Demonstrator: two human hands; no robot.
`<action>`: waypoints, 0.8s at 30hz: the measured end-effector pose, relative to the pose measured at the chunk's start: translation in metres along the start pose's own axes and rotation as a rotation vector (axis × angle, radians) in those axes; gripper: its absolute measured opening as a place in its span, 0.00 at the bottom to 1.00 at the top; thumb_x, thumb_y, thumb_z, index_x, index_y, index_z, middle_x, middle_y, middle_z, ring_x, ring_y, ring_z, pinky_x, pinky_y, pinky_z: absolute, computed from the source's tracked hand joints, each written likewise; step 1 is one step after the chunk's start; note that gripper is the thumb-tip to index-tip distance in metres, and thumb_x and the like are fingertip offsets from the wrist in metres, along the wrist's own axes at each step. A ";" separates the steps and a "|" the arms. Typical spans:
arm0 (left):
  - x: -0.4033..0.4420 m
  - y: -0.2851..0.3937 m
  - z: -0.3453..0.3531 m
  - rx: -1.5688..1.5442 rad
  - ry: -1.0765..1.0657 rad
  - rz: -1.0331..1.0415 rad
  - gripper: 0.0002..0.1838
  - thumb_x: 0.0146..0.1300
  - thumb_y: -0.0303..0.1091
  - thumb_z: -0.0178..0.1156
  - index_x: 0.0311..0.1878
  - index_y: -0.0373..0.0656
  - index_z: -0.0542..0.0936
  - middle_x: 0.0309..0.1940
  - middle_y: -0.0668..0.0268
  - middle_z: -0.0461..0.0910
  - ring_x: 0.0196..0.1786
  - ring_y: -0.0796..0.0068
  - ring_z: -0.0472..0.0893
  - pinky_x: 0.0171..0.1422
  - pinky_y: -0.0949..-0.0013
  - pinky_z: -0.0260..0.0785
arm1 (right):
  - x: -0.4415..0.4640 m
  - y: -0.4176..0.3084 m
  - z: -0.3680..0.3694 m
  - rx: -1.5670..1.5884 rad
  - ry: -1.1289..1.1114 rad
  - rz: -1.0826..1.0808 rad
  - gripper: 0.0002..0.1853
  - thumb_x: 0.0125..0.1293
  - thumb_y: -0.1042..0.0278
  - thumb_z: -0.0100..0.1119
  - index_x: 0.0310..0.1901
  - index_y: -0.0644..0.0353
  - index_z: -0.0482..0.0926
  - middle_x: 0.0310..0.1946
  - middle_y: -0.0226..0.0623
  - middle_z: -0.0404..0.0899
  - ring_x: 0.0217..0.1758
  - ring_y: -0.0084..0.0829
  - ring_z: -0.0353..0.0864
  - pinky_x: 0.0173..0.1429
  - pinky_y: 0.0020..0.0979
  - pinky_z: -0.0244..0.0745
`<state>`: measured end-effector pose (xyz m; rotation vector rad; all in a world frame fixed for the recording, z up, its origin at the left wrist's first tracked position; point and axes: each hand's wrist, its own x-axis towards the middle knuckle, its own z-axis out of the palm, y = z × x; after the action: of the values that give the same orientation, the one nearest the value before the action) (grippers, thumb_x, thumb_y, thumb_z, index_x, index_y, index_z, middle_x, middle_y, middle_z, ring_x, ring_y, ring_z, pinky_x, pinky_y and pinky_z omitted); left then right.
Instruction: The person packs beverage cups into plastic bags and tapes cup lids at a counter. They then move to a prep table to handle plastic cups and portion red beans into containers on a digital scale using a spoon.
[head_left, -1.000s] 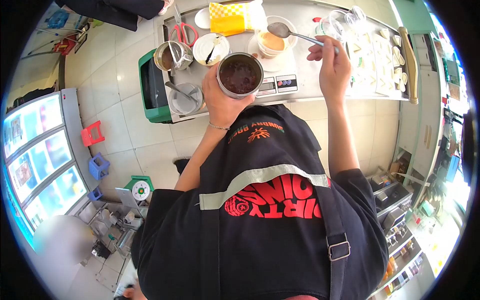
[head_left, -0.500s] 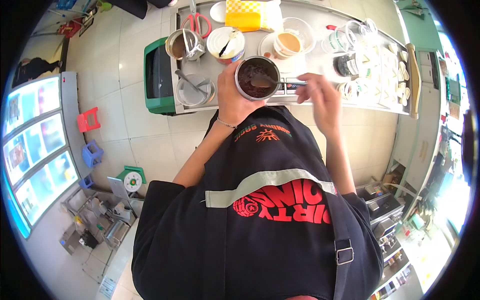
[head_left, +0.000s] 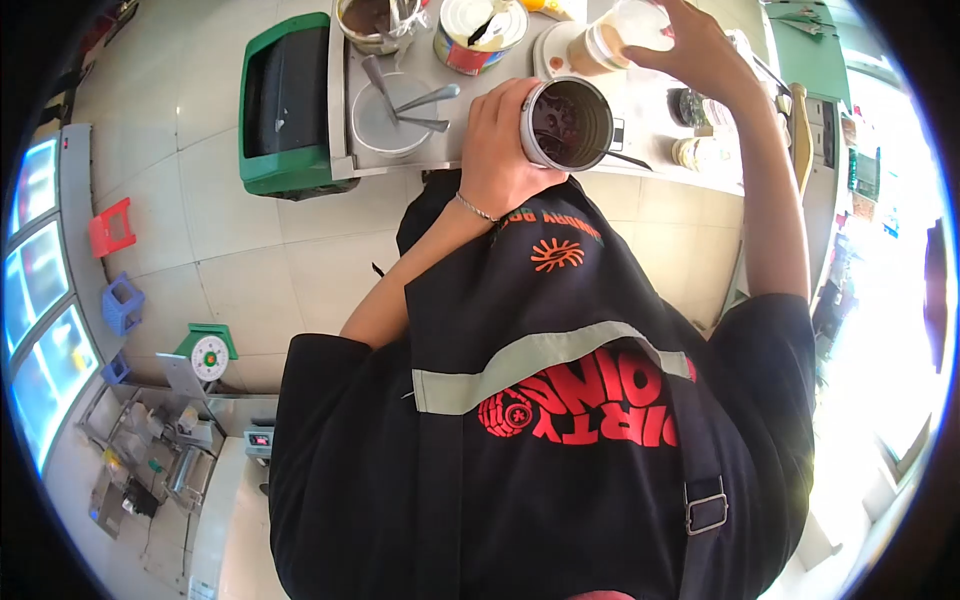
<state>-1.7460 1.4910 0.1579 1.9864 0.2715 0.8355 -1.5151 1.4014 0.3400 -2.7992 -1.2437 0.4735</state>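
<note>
My left hand (head_left: 505, 145) is wrapped round an open metal can (head_left: 567, 124) with dark red contents, held at the table's front edge. A spoon (head_left: 628, 160) rests in the can, its handle over the rim to the right. Up and to the right, my right hand (head_left: 683, 45) has its fingers spread, beside a clear plastic bowl (head_left: 640, 28) and a cup with tan contents (head_left: 600, 48); whether the fingertips touch the bowl is unclear. An opened labelled can (head_left: 481, 32) stands behind my left hand.
A clear container with several spoons (head_left: 390, 120) and an open can (head_left: 372, 20) stand on the steel table's left. A green bin (head_left: 285, 110) adjoins that end. Dark-filled jar (head_left: 687, 107) and small cup (head_left: 692, 152) are at right. Red stool (head_left: 113, 228) and blue stool (head_left: 122, 303) stand on the floor.
My right hand has let go of the spoon, now left in the can, and moved up and right towards the clear bowl. The can has moved slightly right in view with my left hand.
</note>
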 end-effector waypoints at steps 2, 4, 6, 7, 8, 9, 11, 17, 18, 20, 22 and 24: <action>-0.002 -0.001 -0.002 -0.040 -0.005 0.011 0.55 0.30 0.34 0.86 0.69 0.43 0.71 0.63 0.56 0.76 0.64 0.47 0.75 0.71 0.50 0.68 | 0.004 0.001 -0.002 -0.205 0.036 -0.204 0.55 0.57 0.54 0.78 0.83 0.52 0.56 0.70 0.55 0.76 0.69 0.51 0.80 0.71 0.48 0.77; -0.006 -0.002 -0.003 -0.060 0.006 -0.006 0.57 0.29 0.33 0.86 0.70 0.45 0.70 0.63 0.57 0.76 0.64 0.47 0.74 0.72 0.50 0.68 | 0.003 -0.010 -0.014 -0.074 -0.159 -0.117 0.56 0.56 0.62 0.78 0.83 0.49 0.55 0.72 0.51 0.75 0.70 0.49 0.79 0.70 0.46 0.79; -0.009 -0.006 -0.003 -0.066 0.000 -0.004 0.57 0.28 0.33 0.86 0.71 0.47 0.71 0.63 0.58 0.76 0.64 0.47 0.74 0.71 0.50 0.68 | 0.007 -0.007 -0.015 0.028 -0.187 -0.165 0.56 0.56 0.67 0.77 0.84 0.47 0.54 0.75 0.49 0.72 0.75 0.48 0.75 0.75 0.46 0.76; -0.011 -0.007 -0.003 -0.076 0.004 -0.010 0.57 0.28 0.33 0.86 0.71 0.47 0.71 0.63 0.58 0.76 0.64 0.47 0.74 0.71 0.50 0.68 | 0.008 -0.004 -0.015 -0.005 -0.173 -0.236 0.56 0.55 0.68 0.76 0.84 0.47 0.54 0.76 0.49 0.70 0.77 0.48 0.73 0.77 0.46 0.74; -0.012 -0.008 -0.004 -0.063 -0.010 -0.030 0.58 0.28 0.34 0.87 0.71 0.46 0.70 0.64 0.59 0.76 0.67 0.49 0.74 0.72 0.50 0.68 | 0.009 0.000 -0.014 -0.036 -0.159 -0.304 0.56 0.55 0.69 0.75 0.85 0.47 0.53 0.78 0.49 0.69 0.79 0.47 0.70 0.79 0.46 0.71; -0.014 -0.008 -0.004 -0.049 -0.028 -0.049 0.59 0.28 0.35 0.88 0.72 0.46 0.70 0.65 0.60 0.77 0.69 0.50 0.74 0.73 0.50 0.67 | 0.010 0.002 -0.013 -0.047 -0.146 -0.329 0.57 0.54 0.68 0.77 0.84 0.47 0.55 0.79 0.46 0.66 0.81 0.46 0.68 0.80 0.45 0.69; -0.016 -0.010 -0.003 -0.055 -0.022 -0.050 0.59 0.28 0.36 0.88 0.72 0.46 0.70 0.65 0.60 0.77 0.69 0.50 0.74 0.73 0.50 0.68 | 0.007 0.004 -0.015 -0.086 -0.122 -0.342 0.57 0.53 0.67 0.79 0.84 0.48 0.56 0.80 0.45 0.65 0.82 0.45 0.67 0.81 0.46 0.68; -0.017 -0.014 -0.003 -0.055 0.025 -0.007 0.59 0.28 0.38 0.88 0.72 0.47 0.70 0.64 0.60 0.77 0.67 0.50 0.75 0.72 0.51 0.68 | -0.037 0.053 0.008 0.066 0.302 -0.397 0.27 0.68 0.69 0.73 0.69 0.51 0.79 0.46 0.31 0.84 0.39 0.23 0.80 0.50 0.29 0.78; -0.017 -0.016 -0.001 -0.054 0.034 -0.019 0.59 0.28 0.38 0.88 0.71 0.47 0.71 0.64 0.60 0.77 0.66 0.50 0.75 0.72 0.51 0.68 | -0.065 0.041 0.011 0.094 0.123 -0.250 0.27 0.67 0.67 0.73 0.68 0.48 0.80 0.39 0.27 0.83 0.37 0.20 0.79 0.47 0.27 0.78; -0.016 -0.015 0.000 -0.049 0.041 -0.027 0.58 0.29 0.38 0.88 0.71 0.47 0.71 0.64 0.60 0.77 0.66 0.50 0.75 0.71 0.52 0.68 | -0.113 0.017 0.031 0.186 -0.123 -0.060 0.31 0.64 0.69 0.75 0.70 0.43 0.80 0.31 0.22 0.77 0.34 0.16 0.75 0.42 0.24 0.75; -0.016 -0.013 0.000 -0.081 0.050 -0.010 0.58 0.26 0.35 0.87 0.70 0.47 0.71 0.63 0.57 0.76 0.64 0.47 0.74 0.70 0.49 0.68 | -0.135 -0.011 0.058 0.434 -0.119 -0.042 0.32 0.64 0.73 0.74 0.71 0.46 0.80 0.32 0.23 0.78 0.34 0.16 0.76 0.42 0.23 0.74; -0.015 -0.014 0.004 -0.071 0.041 0.003 0.58 0.27 0.37 0.87 0.70 0.47 0.71 0.64 0.58 0.76 0.65 0.49 0.75 0.70 0.51 0.68 | -0.146 -0.020 0.102 0.846 0.068 0.021 0.26 0.68 0.74 0.71 0.67 0.54 0.82 0.33 0.25 0.79 0.34 0.17 0.77 0.43 0.22 0.75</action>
<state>-1.7529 1.4888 0.1379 1.9055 0.2585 0.8772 -1.6517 1.3001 0.2840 -2.0815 -0.7405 0.6938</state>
